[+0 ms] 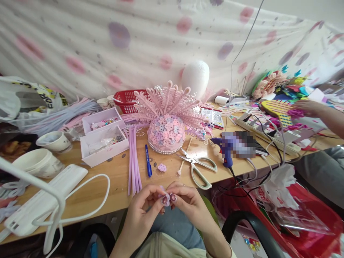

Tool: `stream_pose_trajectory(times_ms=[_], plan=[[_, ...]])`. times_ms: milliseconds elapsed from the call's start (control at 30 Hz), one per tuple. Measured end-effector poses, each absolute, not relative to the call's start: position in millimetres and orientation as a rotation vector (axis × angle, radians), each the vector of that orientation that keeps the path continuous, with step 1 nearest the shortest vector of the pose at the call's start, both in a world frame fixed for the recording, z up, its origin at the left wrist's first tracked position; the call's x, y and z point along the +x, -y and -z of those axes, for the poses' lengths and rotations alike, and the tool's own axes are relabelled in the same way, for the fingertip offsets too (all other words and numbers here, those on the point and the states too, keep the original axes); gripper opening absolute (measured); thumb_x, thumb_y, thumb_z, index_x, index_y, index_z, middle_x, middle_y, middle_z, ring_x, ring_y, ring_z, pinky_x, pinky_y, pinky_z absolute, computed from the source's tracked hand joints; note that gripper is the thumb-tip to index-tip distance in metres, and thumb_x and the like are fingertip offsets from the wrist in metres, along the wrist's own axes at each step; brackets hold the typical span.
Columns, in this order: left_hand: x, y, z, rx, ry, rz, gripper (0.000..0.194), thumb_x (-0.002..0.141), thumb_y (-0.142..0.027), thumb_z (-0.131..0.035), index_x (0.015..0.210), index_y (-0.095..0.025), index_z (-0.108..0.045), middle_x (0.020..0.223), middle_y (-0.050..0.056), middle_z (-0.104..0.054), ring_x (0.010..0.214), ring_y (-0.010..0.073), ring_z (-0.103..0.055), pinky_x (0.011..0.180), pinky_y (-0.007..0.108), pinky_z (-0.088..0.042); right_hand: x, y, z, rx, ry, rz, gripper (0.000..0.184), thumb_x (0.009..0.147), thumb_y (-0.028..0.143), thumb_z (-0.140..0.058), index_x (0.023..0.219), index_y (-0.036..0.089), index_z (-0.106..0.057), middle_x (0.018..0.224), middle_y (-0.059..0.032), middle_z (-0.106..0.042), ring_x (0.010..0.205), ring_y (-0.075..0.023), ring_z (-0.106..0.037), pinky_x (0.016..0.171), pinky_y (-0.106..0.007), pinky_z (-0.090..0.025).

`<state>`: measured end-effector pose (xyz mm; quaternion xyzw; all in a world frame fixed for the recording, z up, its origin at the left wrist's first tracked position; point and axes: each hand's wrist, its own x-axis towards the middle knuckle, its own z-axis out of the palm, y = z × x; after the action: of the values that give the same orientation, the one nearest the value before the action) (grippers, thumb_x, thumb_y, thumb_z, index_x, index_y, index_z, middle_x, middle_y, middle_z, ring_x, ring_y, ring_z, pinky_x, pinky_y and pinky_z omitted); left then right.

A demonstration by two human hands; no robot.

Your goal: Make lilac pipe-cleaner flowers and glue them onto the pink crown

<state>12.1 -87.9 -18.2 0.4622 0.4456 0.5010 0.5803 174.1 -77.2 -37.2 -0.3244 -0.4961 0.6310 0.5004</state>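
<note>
Both my hands meet at the table's front edge, pinching a small lilac pipe-cleaner piece [166,196] between their fingertips. My left hand [143,208] grips it from the left, my right hand [185,200] from the right, fingers curled. Just beyond lie a bundle of lilac pipe cleaners [133,161], a blue pen [148,161], a small pink coiled piece [161,167] and cream-handled scissors [199,168]. Behind them stands a pink pipe-cleaner headpiece [166,122] with a domed, flower-covered base.
A blue glue gun [227,150] with cables lies right of the scissors. White trays of beads [103,138], a red basket [126,100], white bowls [40,163] and a white power strip [43,200] fill the left. Another person's arm [322,114] reaches in at right. A black chair arm [249,222] is nearby.
</note>
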Motion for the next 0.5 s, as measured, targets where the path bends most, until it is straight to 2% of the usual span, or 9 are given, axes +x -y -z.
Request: stream_pose_trajectory(times_ms=[267, 500], plan=[[15.6, 86.5, 19.1, 0.947, -0.988, -1.127, 0.035, 0.075, -0.047, -0.082, 0.072, -0.018, -0.062, 0.063, -0.001, -0.065, 0.054, 0.0112, -0.058, 0.053, 0.021, -0.049, 174.3, 77.2, 44.6, -0.753, 1.201, -1.521, 0.015, 0.091, 0.037, -0.073, 0.095, 0.027, -0.083, 0.086, -0.0034, -0.064, 0.067, -0.0106, -0.056, 0.063, -0.022, -0.048], [17.0, 88.6, 17.4, 0.908, -0.922, -1.127, 0.033, 0.073, -0.048, -0.085, 0.08, -0.019, -0.071, 0.062, -0.001, -0.066, 0.056, 0.0128, -0.063, 0.052, 0.02, -0.049, 181.0, 76.6, 44.6, -0.739, 1.168, -1.646, 0.013, 0.087, 0.037, -0.078, 0.093, 0.028, -0.084, 0.088, -0.0028, -0.062, 0.064, -0.0087, -0.06, 0.059, -0.02, -0.05]])
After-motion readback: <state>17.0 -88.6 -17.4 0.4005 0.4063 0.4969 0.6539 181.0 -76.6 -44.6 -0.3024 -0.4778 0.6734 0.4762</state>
